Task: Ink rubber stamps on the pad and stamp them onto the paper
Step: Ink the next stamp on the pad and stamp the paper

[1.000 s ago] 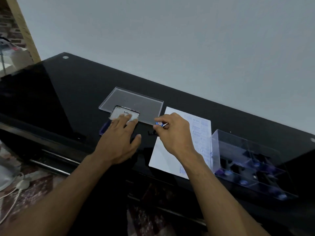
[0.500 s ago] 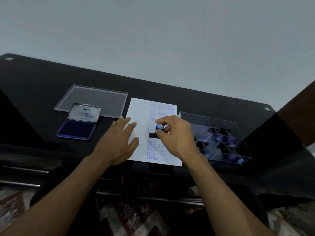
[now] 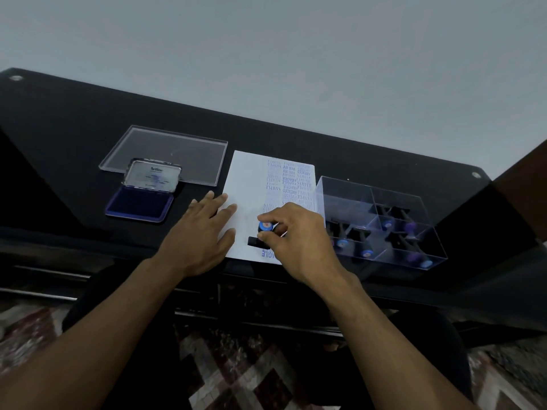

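Holding item one, your right hand [image 3: 299,241] has its fingers curled and clamped round a black rubber stamp [image 3: 262,236] with a blue cap, base down on the near part of the paper [image 3: 245,179]. Your left hand [image 3: 201,235] lies flat, fingers straight and slightly spread, tips resting on the paper's left edge. Sheet: white, blue imprints crowded on its right half. Ink pad [image 3: 139,204]: open, blue, lid raised, on the black counter [image 3: 59,119] well left of the paper. Clear lid [image 3: 165,153]: flat behind the pad. Clear compartment box [image 3: 381,223]: just right of the paper, more stamps inside.
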The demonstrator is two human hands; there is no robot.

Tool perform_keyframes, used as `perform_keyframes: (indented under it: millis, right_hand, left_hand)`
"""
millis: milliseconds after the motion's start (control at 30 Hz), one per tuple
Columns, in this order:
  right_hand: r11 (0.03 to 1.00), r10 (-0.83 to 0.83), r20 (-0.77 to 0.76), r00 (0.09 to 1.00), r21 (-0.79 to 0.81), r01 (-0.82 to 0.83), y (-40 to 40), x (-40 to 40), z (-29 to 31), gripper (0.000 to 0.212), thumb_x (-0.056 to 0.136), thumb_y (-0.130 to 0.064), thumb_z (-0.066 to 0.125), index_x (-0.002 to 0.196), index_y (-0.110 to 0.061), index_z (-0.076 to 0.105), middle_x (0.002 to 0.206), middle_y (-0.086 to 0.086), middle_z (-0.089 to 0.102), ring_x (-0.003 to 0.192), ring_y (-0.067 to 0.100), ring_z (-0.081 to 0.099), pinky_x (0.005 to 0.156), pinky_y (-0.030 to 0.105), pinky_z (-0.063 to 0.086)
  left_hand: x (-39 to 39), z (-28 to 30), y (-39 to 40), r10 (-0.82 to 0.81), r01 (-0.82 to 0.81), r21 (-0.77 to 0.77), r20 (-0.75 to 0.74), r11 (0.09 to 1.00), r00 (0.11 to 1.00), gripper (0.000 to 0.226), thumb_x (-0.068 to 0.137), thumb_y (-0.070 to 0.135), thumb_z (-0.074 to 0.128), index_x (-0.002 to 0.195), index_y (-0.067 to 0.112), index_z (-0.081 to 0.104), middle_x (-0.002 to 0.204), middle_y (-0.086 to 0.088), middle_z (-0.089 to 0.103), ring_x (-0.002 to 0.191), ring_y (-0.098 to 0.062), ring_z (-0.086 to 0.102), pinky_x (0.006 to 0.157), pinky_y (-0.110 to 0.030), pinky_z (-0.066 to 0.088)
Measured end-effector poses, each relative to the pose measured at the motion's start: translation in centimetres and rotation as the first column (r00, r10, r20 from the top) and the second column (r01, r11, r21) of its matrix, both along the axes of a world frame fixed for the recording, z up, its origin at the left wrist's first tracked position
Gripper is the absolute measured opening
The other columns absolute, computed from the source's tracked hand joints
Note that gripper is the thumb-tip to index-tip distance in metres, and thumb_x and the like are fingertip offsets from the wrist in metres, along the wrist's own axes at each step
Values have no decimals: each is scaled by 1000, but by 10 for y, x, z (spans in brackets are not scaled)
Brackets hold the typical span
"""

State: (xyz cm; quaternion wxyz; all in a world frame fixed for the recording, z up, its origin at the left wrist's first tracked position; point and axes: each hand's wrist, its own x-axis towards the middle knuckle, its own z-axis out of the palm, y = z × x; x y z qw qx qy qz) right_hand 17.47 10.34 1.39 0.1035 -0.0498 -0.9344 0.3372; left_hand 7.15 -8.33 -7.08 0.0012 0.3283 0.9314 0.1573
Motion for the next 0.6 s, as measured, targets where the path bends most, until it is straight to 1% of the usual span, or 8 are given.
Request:
perform_keyframes:
  millis: [67,133,333,600]
  right_hand:
    - [1000,17,-7,1000,17,-17,-3,1,-3,26,85,-16,75,110,-19,75,104,-2,68,85,12,66,86,25,53]
    - [999,32,-19,999,14,-31,-5,1,-5,26,84,-15,76,109,-19,75,102,-1,68,85,12,66,86,29,53]
    - [998,51,-45,998,35,-49,-10,0,-8,25,82,-14,77,106,-18,76,98,0,68,81,13,65,83,28,52]
    - [996,69,-34,997,63,-67,-14,-1,-7,25,81,-16,78,107,-17,76,98,0,69,78,12,64,83,27,52]
  left_hand:
    - [-1,-2,-1,-7,7,-20,-8,1000,1000,75,93,57,14,157,22,32,166,-4,23,155,-24,11,126,-46,10]
    - [-1,-4,-1,-11,10,-36,-22,999,1000,73,94,56,14,156,21,33,166,-6,24,155,-26,13,125,-46,11]
    - [-1,-6,-2,-12,11,-51,-37,999,999,71,96,53,13,156,20,33,165,-8,23,154,-27,15,125,-46,12]
    - [0,-6,-3,-14,11,-58,-50,998,999,69,97,51,15,155,18,35,164,-10,26,154,-29,18,124,-48,16]
